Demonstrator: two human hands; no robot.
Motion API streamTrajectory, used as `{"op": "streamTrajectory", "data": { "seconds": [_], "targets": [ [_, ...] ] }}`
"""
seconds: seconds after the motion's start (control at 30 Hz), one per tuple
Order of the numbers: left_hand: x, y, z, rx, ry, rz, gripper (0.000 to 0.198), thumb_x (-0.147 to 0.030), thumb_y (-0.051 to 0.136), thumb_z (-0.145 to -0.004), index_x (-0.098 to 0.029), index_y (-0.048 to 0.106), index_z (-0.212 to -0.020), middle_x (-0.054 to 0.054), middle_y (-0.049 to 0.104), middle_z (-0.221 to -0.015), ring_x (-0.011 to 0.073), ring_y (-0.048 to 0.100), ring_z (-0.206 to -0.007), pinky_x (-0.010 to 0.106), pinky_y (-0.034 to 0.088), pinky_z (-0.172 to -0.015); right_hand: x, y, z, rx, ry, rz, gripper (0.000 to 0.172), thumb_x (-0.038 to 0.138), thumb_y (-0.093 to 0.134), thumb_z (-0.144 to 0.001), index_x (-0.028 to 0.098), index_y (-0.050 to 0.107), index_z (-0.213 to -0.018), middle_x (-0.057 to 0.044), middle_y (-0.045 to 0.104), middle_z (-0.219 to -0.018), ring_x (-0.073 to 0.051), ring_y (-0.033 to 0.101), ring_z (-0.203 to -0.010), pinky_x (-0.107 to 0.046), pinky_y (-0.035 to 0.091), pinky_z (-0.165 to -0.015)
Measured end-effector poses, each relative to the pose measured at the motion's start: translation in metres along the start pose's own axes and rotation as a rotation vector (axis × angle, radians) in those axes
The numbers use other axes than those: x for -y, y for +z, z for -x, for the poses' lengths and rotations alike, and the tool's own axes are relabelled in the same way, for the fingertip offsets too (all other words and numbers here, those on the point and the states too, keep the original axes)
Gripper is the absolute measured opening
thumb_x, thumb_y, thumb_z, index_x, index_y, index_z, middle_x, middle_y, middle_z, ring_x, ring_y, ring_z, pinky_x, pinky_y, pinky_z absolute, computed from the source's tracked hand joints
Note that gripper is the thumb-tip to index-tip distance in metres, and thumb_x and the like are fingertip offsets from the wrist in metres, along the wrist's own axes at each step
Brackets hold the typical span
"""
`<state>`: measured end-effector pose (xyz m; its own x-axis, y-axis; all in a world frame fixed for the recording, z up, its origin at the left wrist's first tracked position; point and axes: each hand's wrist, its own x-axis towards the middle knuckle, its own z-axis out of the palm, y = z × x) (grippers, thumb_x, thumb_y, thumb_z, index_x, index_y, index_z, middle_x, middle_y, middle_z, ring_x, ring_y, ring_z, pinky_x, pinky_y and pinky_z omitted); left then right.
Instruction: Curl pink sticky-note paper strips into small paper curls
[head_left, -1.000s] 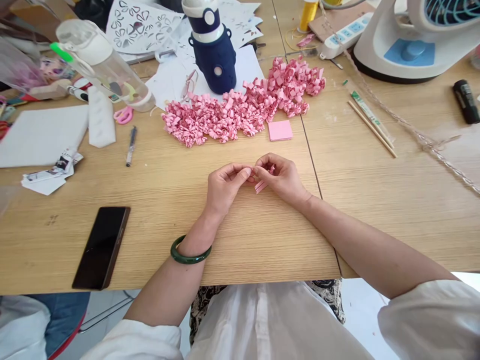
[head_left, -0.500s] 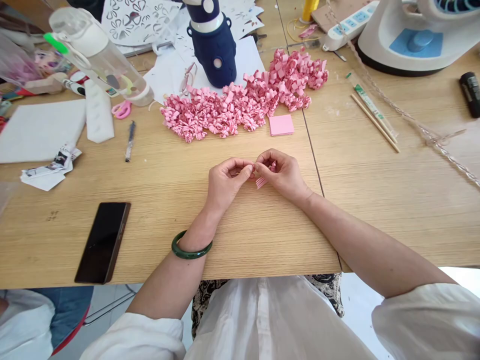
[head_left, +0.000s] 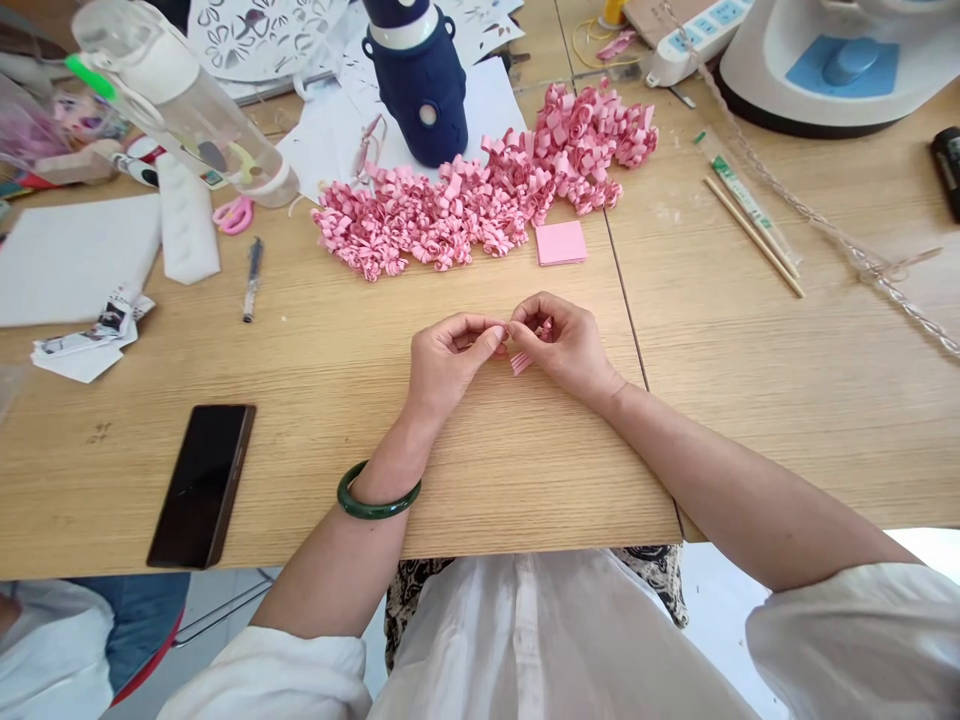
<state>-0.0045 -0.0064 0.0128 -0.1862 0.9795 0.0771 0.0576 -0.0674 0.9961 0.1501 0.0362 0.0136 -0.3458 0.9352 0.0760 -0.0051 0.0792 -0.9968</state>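
Both my hands meet over the table, fingertips pinched together on a small pink paper strip cut into a fringe [head_left: 520, 362]. My left hand [head_left: 450, 360], with a green bangle on its wrist, pinches one end between thumb and forefinger. My right hand [head_left: 562, 345] closes round the rest, and its fingers hide part of the strip. Beyond the hands lies a long heap of curled pink paper flowers [head_left: 442, 215]. A small stack of pink paper squares [head_left: 561, 244] rests just in front of the heap.
A dark blue bottle [head_left: 421, 95] stands behind the heap. To the left are a clear bottle [head_left: 217, 125], pink scissors [head_left: 234, 215], a pen [head_left: 253, 280] and a phone [head_left: 201, 487]. Wooden sticks [head_left: 757, 240] and a white appliance [head_left: 810, 70] are at right. A person sits at lower left.
The view has shifted slightly, so the things on the table sit a little further left and higher. Both hands keep their pinch on the fringed strip, with hardly any visible movement.
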Motion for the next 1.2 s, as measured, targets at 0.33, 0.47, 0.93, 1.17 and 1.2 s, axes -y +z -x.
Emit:
{"op": "streamTrajectory", "data": {
  "seconds": [0.33, 0.47, 0.93, 1.17, 1.2],
  "targets": [
    [0.0010, -0.0018, 0.0005, -0.020, 0.024, -0.119, 0.009, -0.028, 0.077, -0.078, -0.019, 0.077, -0.078, 0.001, 0.077, -0.075, 0.0124, 0.071, -0.067, 0.022, 0.057, -0.066, -0.0015, -0.0001, 0.0009, 0.012, -0.023, 0.053, 0.013, 0.027, 0.067, -0.084, 0.020, 0.059, -0.077, 0.001, 0.063, -0.070, -0.010, 0.058, -0.055, -0.022, 0.045, -0.047],
    [-0.0033, 0.0001, 0.0019, -0.034, 0.052, -0.223, 0.009, -0.028, 0.077, -0.078, -0.019, 0.077, -0.078, 0.001, 0.078, -0.076, 0.0129, 0.071, -0.067, 0.023, 0.057, -0.067, 0.0001, -0.0001, -0.0002, -0.016, -0.025, 0.103, 0.010, 0.025, 0.065, -0.082, 0.020, 0.059, -0.075, 0.002, 0.063, -0.068, -0.009, 0.052, -0.055, -0.022, 0.041, -0.046],
    [-0.0049, -0.0004, 0.0019, -0.027, 0.035, -0.165, 0.010, -0.029, 0.076, -0.078, -0.019, 0.077, -0.080, 0.001, 0.077, -0.075, 0.0136, 0.072, -0.067, 0.023, 0.058, -0.067, -0.0017, -0.0013, -0.0005, -0.015, -0.061, 0.142, 0.010, 0.024, 0.065, -0.082, 0.019, 0.060, -0.075, 0.002, 0.061, -0.068, -0.009, 0.048, -0.059, -0.024, 0.040, -0.054],
    [-0.0072, -0.0004, 0.0015, -0.037, 0.051, -0.220, 0.007, -0.027, 0.075, -0.076, -0.019, 0.075, -0.075, 0.001, 0.077, -0.074, 0.0132, 0.071, -0.067, 0.023, 0.057, -0.066, -0.0020, -0.0006, 0.0001, 0.012, -0.076, 0.142, 0.012, 0.025, 0.066, -0.083, 0.020, 0.059, -0.075, 0.002, 0.059, -0.068, -0.009, 0.049, -0.061, -0.024, 0.041, -0.055],
    [-0.0075, -0.0005, 0.0014, -0.039, 0.054, -0.226, 0.007, -0.026, 0.075, -0.075, -0.019, 0.075, -0.074, 0.001, 0.077, -0.074, 0.0131, 0.070, -0.066, 0.023, 0.057, -0.066, -0.0021, -0.0006, 0.0004, 0.016, -0.077, 0.138, 0.012, 0.026, 0.066, -0.083, 0.020, 0.059, -0.075, 0.002, 0.059, -0.069, -0.009, 0.049, -0.061, -0.024, 0.041, -0.055]
  ]
}}
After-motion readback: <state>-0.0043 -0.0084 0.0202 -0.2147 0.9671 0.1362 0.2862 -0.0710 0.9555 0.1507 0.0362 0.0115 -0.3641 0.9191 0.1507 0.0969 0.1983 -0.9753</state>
